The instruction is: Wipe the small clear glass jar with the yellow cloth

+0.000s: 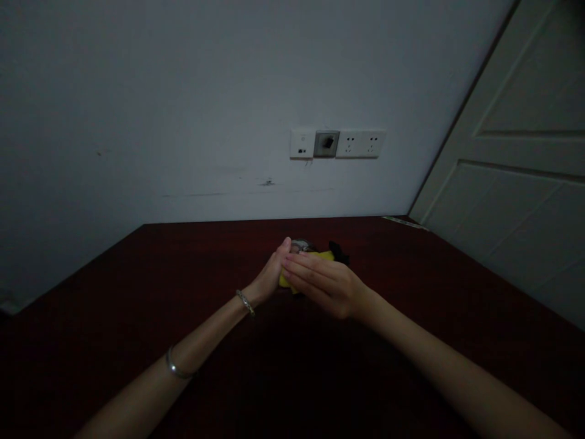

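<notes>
While L hand (269, 275) & R hand (322, 285) pressed together, fingers closed over a yellow item (287, 281) w/ black bit (339, 251), grip unclear, item sat just under them on dark red desk (439, 286).

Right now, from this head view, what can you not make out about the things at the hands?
Yellow thing: the left hand and right hand cover most of it, so its shape and kind are hidden.
Grey thing: partly behind the hands, and too small and dim to name.
Black thing: its outline is lost in the dim light against the table.
Palms: turned away from the head view, so any hold is hidden.
</notes>
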`<move>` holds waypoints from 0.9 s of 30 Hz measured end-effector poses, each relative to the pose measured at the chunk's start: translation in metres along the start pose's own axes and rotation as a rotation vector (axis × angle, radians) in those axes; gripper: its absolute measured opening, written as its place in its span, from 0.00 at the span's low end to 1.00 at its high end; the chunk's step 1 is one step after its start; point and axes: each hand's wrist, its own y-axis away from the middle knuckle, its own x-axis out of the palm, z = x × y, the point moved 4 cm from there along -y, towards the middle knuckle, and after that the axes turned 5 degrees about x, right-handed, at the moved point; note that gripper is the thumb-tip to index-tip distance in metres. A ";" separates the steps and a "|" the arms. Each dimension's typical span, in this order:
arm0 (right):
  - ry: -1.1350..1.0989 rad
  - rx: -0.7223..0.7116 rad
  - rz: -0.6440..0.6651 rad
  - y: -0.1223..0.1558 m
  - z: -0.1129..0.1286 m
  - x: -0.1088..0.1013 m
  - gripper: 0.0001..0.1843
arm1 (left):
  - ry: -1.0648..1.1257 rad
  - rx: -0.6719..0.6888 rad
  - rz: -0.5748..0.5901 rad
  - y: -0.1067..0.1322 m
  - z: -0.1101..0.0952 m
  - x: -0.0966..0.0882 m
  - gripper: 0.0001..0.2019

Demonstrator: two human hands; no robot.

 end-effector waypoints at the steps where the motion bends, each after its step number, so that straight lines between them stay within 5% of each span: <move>1: -0.033 0.026 -0.007 0.001 -0.002 0.001 0.18 | -0.060 0.028 -0.005 0.002 -0.002 0.000 0.23; 11: -0.126 0.178 -0.107 0.010 -0.023 -0.004 0.21 | -0.468 0.081 -0.065 0.009 -0.004 -0.005 0.29; 18: -0.092 0.268 -0.166 0.019 -0.035 -0.008 0.25 | -0.221 -0.023 -0.033 0.015 -0.010 0.007 0.30; 27: 0.034 0.108 -0.120 0.014 -0.015 0.005 0.20 | 0.134 -0.152 -0.138 0.015 -0.011 0.010 0.30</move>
